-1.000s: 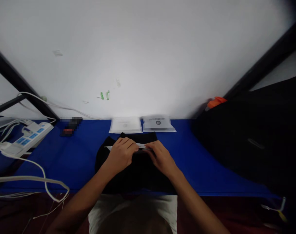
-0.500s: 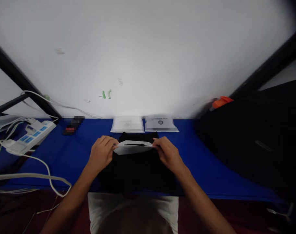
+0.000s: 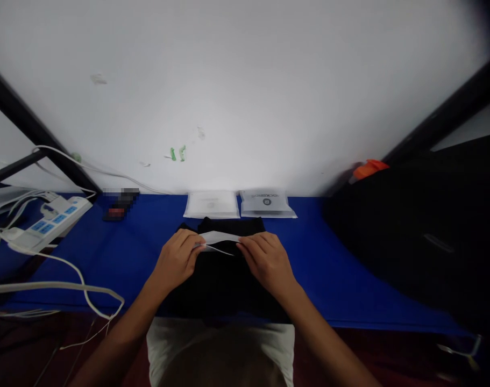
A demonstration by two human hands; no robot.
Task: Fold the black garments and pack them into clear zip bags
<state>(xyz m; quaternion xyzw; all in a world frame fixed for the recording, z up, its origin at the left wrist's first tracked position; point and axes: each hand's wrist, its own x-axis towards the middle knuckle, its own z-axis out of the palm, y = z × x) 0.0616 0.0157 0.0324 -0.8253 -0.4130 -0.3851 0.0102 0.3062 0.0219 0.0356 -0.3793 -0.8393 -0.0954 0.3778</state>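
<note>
My left hand [image 3: 182,257] pinches the left end of a whitish, translucent plastic bag [image 3: 219,237]. The other end is between the fingertips of my right hand [image 3: 267,259]. Between the hands the mouth of the bag gapes a little, showing a dark gap and a thin white edge that dips in front. Under the bag and both hands lies black folded fabric [image 3: 224,290]; its exact kind I cannot make out. Beyond it, two flat packages lie side by side: a white plastic bag [image 3: 212,205] and a greyish bag with dark printing [image 3: 265,205].
A power strip [image 3: 51,223] with white cables sits at the left of the blue table [image 3: 329,269]. Near it is a dark, blurred-out object [image 3: 121,204]. A large black fabric mass [image 3: 422,226] covers the right side, an orange piece [image 3: 370,169] behind. The white wall [image 3: 245,97] borders the back.
My hands have come closer together, the right one moving left along the bag. The bag's mouth, earlier stretched nearly straight, now bows apart with its front edge hanging loose.
</note>
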